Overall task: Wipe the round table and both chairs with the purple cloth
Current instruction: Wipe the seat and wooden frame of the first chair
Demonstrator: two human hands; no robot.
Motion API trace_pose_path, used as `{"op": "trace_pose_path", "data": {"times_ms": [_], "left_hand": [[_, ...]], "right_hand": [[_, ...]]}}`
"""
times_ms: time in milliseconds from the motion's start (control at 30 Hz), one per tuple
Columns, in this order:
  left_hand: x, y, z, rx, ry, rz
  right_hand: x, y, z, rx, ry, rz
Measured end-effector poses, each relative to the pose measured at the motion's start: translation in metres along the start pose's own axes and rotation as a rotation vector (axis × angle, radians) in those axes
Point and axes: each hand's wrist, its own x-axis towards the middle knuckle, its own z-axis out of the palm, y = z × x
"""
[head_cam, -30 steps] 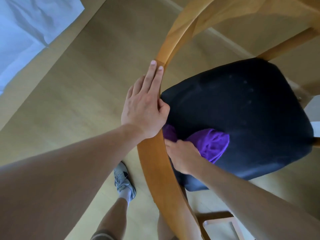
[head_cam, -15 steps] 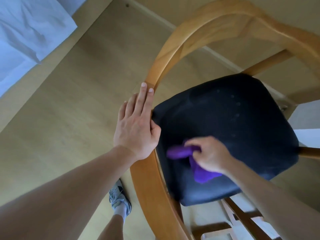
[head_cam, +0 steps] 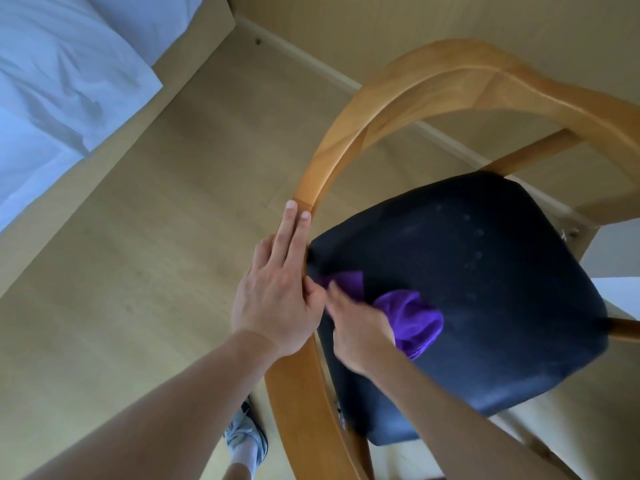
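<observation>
Head view, looking down. White bedding (head_cam: 62,74) fills the frame from 9 to 11 o'clock, lying on a pale wood bed base (head_cam: 194,39). Light wood floor (head_cam: 156,237) runs from there toward centre. At 6 o'clock, a grey and white sneaker (head_cam: 247,441) over a white sock stands on the floor, just left of the chair frame.

Left hand (head_cam: 277,296): palm down, fingers straight and held together, resting flat along the curved wooden rail (head_cam: 346,133) of the chair. Fingertips reach a joint in the rail. It grips nothing.

Right hand (head_cam: 356,327): just right of the left hand, thumb sides nearly touching. It lies on the black seat cushion (head_cam: 485,289) with fingers bent over the purple cloth (head_cam: 412,317), pressing it to the seat. The hand is motion-blurred, so the exact finger grip cannot be told.

Cloth position: bunched on the seat's 9 o'clock edge, close to the rail. One part shows past the fingertips at 11 o'clock of the hand, the larger bunch at 3 o'clock of it.

Faint pale spots mark the cushion toward 2 o'clock. The rail arches over the seat from 9 to 2 o'clock.
</observation>
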Motion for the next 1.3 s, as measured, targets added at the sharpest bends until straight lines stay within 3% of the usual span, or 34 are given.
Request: {"op": "trace_pose_path", "data": {"times_ms": [67,133,167,300,400,467,533,800,867,1000,1167,1300], "left_hand": [[0.000,0.000,0.000,0.016,0.005,-0.006],[0.001,0.000,0.001,0.022,0.002,-0.004],[0.001,-0.001,0.001,0.020,0.001,-0.005],[0.002,-0.001,0.002,0.005,0.011,-0.014],[0.002,0.000,0.002,0.011,0.019,-0.010],[0.001,-0.001,0.002,0.016,0.025,-0.014],[0.001,-0.001,0.002,0.015,0.023,-0.014],[0.001,0.003,-0.003,-0.014,0.010,-0.018],[0.001,0.003,-0.003,-0.007,0.008,-0.027],[0.001,0.004,-0.003,0.010,0.004,-0.026],[0.001,0.004,-0.004,-0.003,-0.009,-0.028],[0.000,0.004,-0.006,0.002,-0.014,-0.032]], "right_hand": [[-0.019,0.008,0.008,-0.028,-0.125,-0.150],[-0.024,0.025,-0.007,0.062,-0.148,-0.165],[-0.022,0.033,-0.021,0.134,-0.083,-0.123],[0.007,0.076,-0.093,0.385,0.439,0.174],[0.050,0.104,-0.132,0.444,0.565,0.428],[0.076,0.111,-0.136,0.421,0.420,0.576],[0.090,0.103,-0.127,0.368,0.239,0.599],[0.083,-0.006,-0.060,0.267,0.089,0.209],[0.075,-0.025,-0.044,0.111,0.063,0.098],[0.057,-0.024,-0.030,-0.112,0.000,-0.039],[0.011,-0.016,-0.025,-0.217,-0.018,-0.142],[-0.009,-0.037,-0.023,-0.285,-0.202,-0.235]]}}
